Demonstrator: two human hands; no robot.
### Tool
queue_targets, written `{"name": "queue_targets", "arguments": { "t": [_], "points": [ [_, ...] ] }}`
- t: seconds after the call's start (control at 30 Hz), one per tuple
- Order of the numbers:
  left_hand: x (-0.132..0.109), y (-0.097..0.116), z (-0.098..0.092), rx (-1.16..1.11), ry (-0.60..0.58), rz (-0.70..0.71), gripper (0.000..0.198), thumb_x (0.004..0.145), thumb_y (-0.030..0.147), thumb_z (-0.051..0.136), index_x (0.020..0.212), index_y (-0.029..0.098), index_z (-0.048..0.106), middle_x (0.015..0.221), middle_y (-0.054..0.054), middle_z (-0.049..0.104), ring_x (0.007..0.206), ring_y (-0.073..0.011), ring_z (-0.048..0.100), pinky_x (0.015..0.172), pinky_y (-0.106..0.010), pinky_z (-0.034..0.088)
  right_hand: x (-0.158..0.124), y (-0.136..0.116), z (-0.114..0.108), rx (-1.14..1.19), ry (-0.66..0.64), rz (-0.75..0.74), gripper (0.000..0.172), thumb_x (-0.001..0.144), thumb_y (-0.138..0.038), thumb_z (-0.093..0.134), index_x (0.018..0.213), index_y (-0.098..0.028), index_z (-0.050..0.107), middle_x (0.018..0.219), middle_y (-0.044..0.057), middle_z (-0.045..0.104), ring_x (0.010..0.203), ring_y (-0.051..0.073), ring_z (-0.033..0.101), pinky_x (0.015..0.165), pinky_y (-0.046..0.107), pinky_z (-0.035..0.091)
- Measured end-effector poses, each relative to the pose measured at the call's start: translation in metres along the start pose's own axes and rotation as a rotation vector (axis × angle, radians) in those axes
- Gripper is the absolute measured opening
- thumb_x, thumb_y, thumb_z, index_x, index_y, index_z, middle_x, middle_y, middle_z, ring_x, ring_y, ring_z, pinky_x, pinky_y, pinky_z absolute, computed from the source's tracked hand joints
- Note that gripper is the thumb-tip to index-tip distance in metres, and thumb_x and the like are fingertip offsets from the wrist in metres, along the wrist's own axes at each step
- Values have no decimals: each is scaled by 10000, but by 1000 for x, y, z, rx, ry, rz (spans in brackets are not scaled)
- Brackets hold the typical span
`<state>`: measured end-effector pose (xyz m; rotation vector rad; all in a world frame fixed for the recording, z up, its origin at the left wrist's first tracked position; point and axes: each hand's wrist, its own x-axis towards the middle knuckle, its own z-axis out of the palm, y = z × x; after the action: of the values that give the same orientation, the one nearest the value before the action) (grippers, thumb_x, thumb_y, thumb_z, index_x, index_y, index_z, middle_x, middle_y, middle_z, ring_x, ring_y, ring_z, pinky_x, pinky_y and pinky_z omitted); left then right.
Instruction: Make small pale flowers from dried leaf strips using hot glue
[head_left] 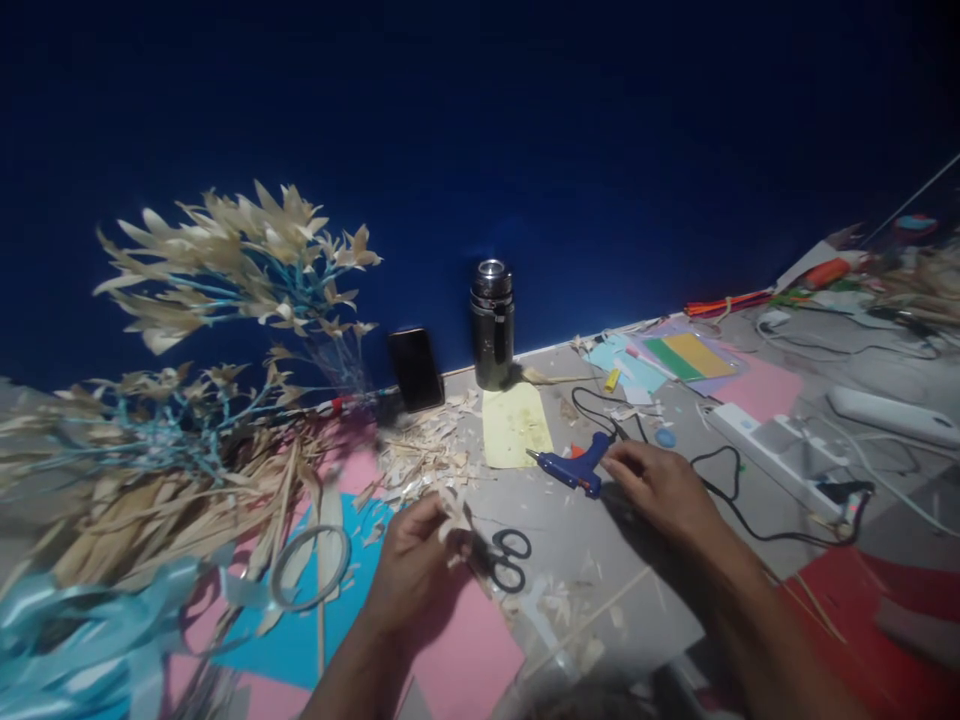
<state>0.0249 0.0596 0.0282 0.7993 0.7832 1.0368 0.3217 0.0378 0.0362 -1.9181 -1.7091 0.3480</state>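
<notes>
Near the middle of the table, my left hand (420, 560) pinches a small pale husk flower (454, 518). Black-handled scissors (510, 562) lie just right of it. My right hand (656, 485) has its fingers closed at the handle end of a blue glue gun (571, 470), whose tip points left over a yellow paper (517, 428). Whether the fingers grip the gun or only touch it is hard to tell. Pale scraps (427, 450) lie beyond my left hand.
A metal flask (493, 325) and a black phone (416, 370) stand by the blue wall. Husk flowers (247, 250), dried husks (187, 510), and a tape roll (310, 567) are at left. A power strip (780, 465), cables and coloured papers (686, 357) lie at right.
</notes>
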Motion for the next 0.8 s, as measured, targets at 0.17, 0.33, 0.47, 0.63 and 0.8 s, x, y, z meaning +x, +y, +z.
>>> {"name": "queue_targets", "arguments": {
  "t": [0.17,0.33,0.47,0.63,0.8],
  "points": [
    [-5,24,0,-69,244,71,347,564,350,959,738,171,717,599,19,600,499,-91,503,478,-202,442,59,-69,15,-153,-161,-277,237,973,-274,511,902,-194,723,929,75,772,840,208,677,719,279,405],
    [-4,30,-11,-70,381,97,428,501,385,983,687,154,674,599,16,613,474,-76,488,435,-178,424,130,-103,75,-322,-317,-254,230,932,-195,542,963,-153,766,1008,143,778,912,246,702,717,283,408],
    [-4,27,-27,-61,390,108,422,535,411,968,685,154,669,601,22,604,475,-71,480,449,-185,441,161,-104,116,-369,-357,-260,246,932,-181,541,1023,-153,768,1066,159,772,961,262,714,745,287,435],
    [3,23,-36,-50,394,118,403,589,433,940,689,155,666,592,21,601,477,-72,468,449,-181,417,171,-104,138,-418,-364,-287,285,898,-332,676,1133,-175,708,1147,147,754,1025,282,711,786,296,472],
    [9,19,-33,-84,393,76,424,560,443,942,676,155,653,566,26,576,454,-76,434,423,-193,386,174,-104,144,-450,-337,-306,282,955,-319,607,1188,-166,651,1155,163,740,1035,291,714,824,323,488]
  ]
}}
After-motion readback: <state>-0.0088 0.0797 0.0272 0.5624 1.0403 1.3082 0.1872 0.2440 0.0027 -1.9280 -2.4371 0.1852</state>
